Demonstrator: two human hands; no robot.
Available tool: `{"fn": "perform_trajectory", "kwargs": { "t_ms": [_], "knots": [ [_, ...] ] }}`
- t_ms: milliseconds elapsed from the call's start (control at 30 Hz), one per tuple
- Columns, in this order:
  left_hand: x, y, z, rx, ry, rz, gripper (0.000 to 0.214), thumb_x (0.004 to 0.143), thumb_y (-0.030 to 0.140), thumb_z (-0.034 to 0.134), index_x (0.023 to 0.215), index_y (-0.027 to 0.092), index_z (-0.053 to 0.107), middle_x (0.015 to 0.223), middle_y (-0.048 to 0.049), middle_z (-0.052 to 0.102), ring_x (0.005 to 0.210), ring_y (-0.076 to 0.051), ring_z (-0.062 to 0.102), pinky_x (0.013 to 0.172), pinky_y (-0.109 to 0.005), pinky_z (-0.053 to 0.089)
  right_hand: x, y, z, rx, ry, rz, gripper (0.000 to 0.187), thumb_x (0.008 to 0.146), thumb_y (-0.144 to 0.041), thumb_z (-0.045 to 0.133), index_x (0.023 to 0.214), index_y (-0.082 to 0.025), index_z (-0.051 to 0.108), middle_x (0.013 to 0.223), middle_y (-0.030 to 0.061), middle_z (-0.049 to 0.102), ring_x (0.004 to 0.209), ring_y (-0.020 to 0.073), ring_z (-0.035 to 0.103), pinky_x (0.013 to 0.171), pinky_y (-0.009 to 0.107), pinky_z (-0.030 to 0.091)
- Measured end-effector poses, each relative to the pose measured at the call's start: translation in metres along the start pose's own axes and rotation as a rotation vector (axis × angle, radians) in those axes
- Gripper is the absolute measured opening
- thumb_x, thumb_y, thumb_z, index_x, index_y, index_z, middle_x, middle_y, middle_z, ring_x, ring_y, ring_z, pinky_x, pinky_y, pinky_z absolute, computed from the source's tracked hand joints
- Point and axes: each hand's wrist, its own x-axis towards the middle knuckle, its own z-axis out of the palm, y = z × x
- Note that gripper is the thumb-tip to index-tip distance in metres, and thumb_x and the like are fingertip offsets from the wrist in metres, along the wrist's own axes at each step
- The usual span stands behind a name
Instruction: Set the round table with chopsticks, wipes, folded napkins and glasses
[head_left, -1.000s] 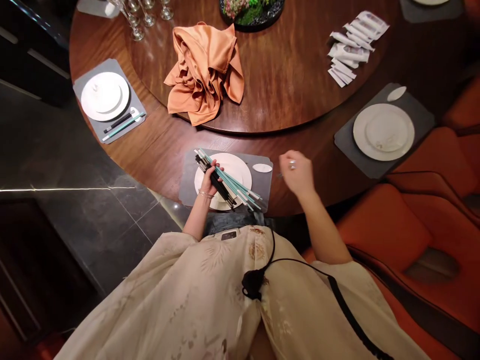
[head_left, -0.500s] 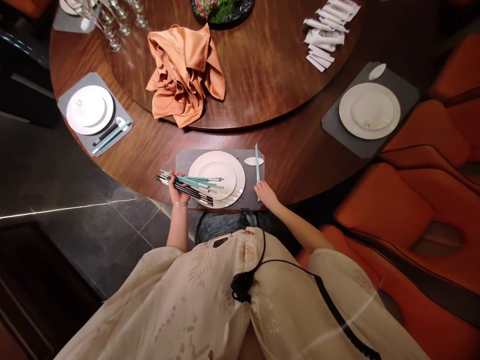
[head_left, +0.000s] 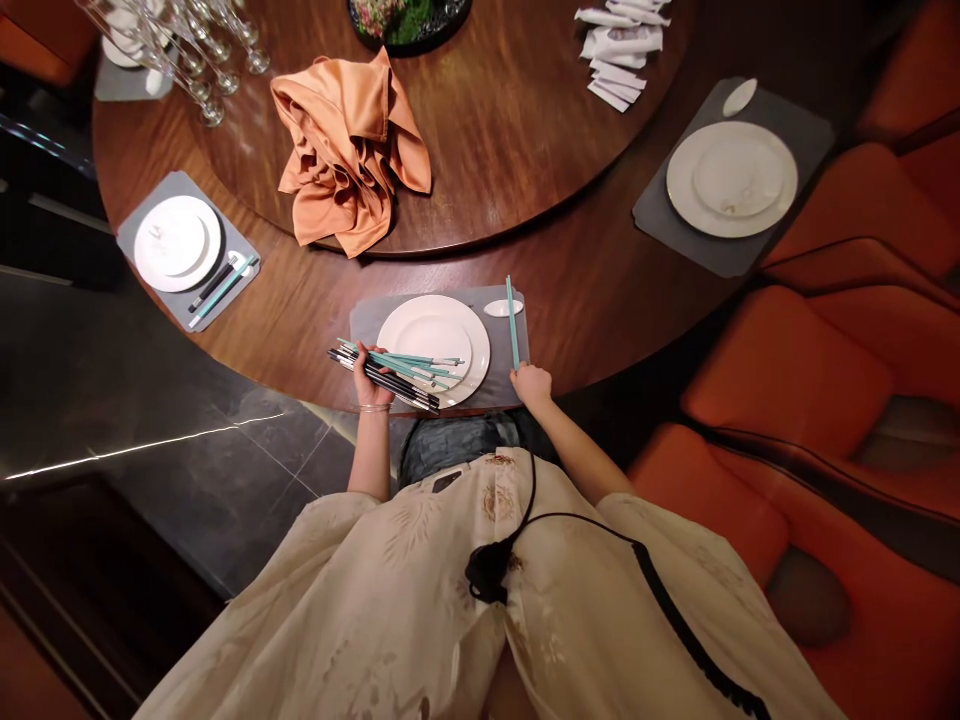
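Note:
My left hand [head_left: 370,376] is closed around a bundle of black and turquoise chopsticks [head_left: 409,382], held over the near left part of a white plate [head_left: 477,345]. A smaller plate lies on that one, partly covered by the bundle. At the right of the grey placemat [head_left: 364,312], my right hand [head_left: 532,385] grips the near ends of a turquoise pair of chopsticks [head_left: 512,315]. Their far ends lie across a small white rest [head_left: 495,308]. The fingertips of my right hand are partly hidden.
An orange cloth heap [head_left: 352,150] lies on the round turntable [head_left: 495,170], with wrapped packets [head_left: 619,50] and stemmed glasses [head_left: 214,75] farther back. Other place settings have plates at left [head_left: 169,240] and right [head_left: 784,200]. Orange chairs [head_left: 795,370] stand at the right.
My right hand has curled more tightly around the near ends of the turquoise chopsticks. The left hand still holds its bundle, and the camera view has shifted slightly.

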Motion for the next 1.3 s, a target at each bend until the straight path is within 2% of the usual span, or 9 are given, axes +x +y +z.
{"fn": "perform_trajectory", "kwargs": {
  "t_ms": [367, 567, 633, 800, 967, 1067, 1167, 1233, 1300],
  "knots": [
    [-0.002, -0.011, 0.016, 0.077, 0.025, -0.031, 0.014, 0.090, 0.022, 0.057, 0.083, 0.023, 0.070, 0.072, 0.0026, 0.058, 0.065, -0.002, 0.057, 0.041, -0.004, 0.035, -0.012, 0.015, -0.001, -0.021, -0.017, -0.037, 0.042, 0.100, -0.034, 0.037, 0.110, -0.005, 0.065, 0.102, 0.0248, 0.069, 0.099, 0.0273, 0.069, 0.077, 0.031, 0.047],
    [-0.002, -0.021, 0.027, 0.113, 0.081, -0.034, 0.016, 0.092, 0.021, 0.054, 0.092, 0.024, 0.070, 0.072, 0.0022, 0.059, 0.067, -0.004, 0.058, 0.041, -0.006, 0.036, -0.028, 0.014, -0.028, 0.004, 0.007, -0.023, 0.047, 0.099, -0.042, 0.036, 0.107, -0.006, 0.066, 0.100, 0.0242, 0.070, 0.096, 0.0280, 0.069, 0.075, 0.031, 0.048],
    [-0.001, -0.026, 0.032, 0.109, 0.092, -0.037, 0.019, 0.093, 0.020, 0.052, 0.099, 0.025, 0.070, 0.073, 0.0024, 0.059, 0.067, -0.005, 0.058, 0.042, -0.008, 0.036, -0.042, 0.008, -0.044, 0.113, 0.036, -0.097, 0.044, 0.099, -0.044, 0.038, 0.102, -0.012, 0.068, 0.097, 0.0181, 0.072, 0.094, 0.0254, 0.069, 0.076, 0.030, 0.048],
    [0.001, -0.043, 0.050, 0.064, 0.047, -0.051, 0.020, 0.093, 0.020, 0.052, 0.107, 0.025, 0.067, 0.074, 0.0024, 0.060, 0.069, -0.005, 0.060, 0.043, -0.009, 0.038, -0.072, -0.032, -0.079, 0.670, 0.033, -0.507, 0.025, 0.093, -0.032, 0.051, 0.102, -0.019, 0.069, 0.107, 0.0071, 0.072, 0.092, 0.0167, 0.068, 0.081, 0.026, 0.050],
    [-0.006, -0.056, 0.068, 0.080, 0.004, -0.071, 0.017, 0.091, 0.023, 0.058, 0.105, 0.024, 0.066, 0.076, 0.0020, 0.060, 0.070, -0.006, 0.061, 0.043, -0.009, 0.038, -0.075, -0.071, -0.087, 0.840, 0.036, -0.430, 0.016, 0.083, -0.030, 0.062, 0.093, -0.019, 0.070, 0.087, 0.0028, 0.074, 0.079, 0.0152, 0.067, 0.078, 0.026, 0.052],
    [-0.011, -0.058, 0.074, 0.056, 0.004, -0.115, 0.015, 0.092, 0.021, 0.056, 0.102, 0.023, 0.066, 0.075, 0.0025, 0.059, 0.069, -0.005, 0.061, 0.042, -0.009, 0.037, -0.068, -0.048, -0.084, 0.867, -0.039, -0.396, 0.018, 0.083, -0.032, 0.061, 0.093, -0.020, 0.069, 0.089, 0.0026, 0.074, 0.079, 0.0152, 0.067, 0.077, 0.027, 0.052],
    [-0.013, -0.059, 0.076, 0.055, 0.037, -0.140, 0.015, 0.090, 0.020, 0.058, 0.102, 0.023, 0.066, 0.074, 0.0027, 0.058, 0.067, -0.005, 0.061, 0.041, -0.009, 0.036, -0.054, 0.018, -0.097, 0.837, -0.034, -0.272, 0.024, 0.085, -0.035, 0.055, 0.093, -0.018, 0.070, 0.085, 0.0049, 0.073, 0.074, 0.0177, 0.067, 0.069, 0.029, 0.052],
    [-0.013, -0.061, 0.077, 0.062, 0.067, -0.149, 0.016, 0.088, 0.020, 0.062, 0.103, 0.023, 0.066, 0.074, 0.0028, 0.058, 0.066, -0.005, 0.061, 0.040, -0.009, 0.036, -0.043, 0.058, -0.124, 0.717, 0.296, -0.121, 0.029, 0.086, -0.039, 0.053, 0.087, -0.017, 0.071, 0.081, 0.0072, 0.072, 0.073, 0.0199, 0.066, 0.071, 0.033, 0.052],
    [-0.013, -0.067, 0.080, 0.059, 0.083, -0.157, 0.019, 0.086, 0.019, 0.064, 0.104, 0.022, 0.066, 0.073, 0.0030, 0.058, 0.065, -0.006, 0.062, 0.040, -0.010, 0.036, -0.036, 0.066, -0.160, 0.611, 0.588, -0.137, 0.030, 0.086, -0.040, 0.054, 0.089, -0.017, 0.072, 0.089, 0.0096, 0.072, 0.081, 0.0206, 0.065, 0.078, 0.035, 0.051]
  ]
}}
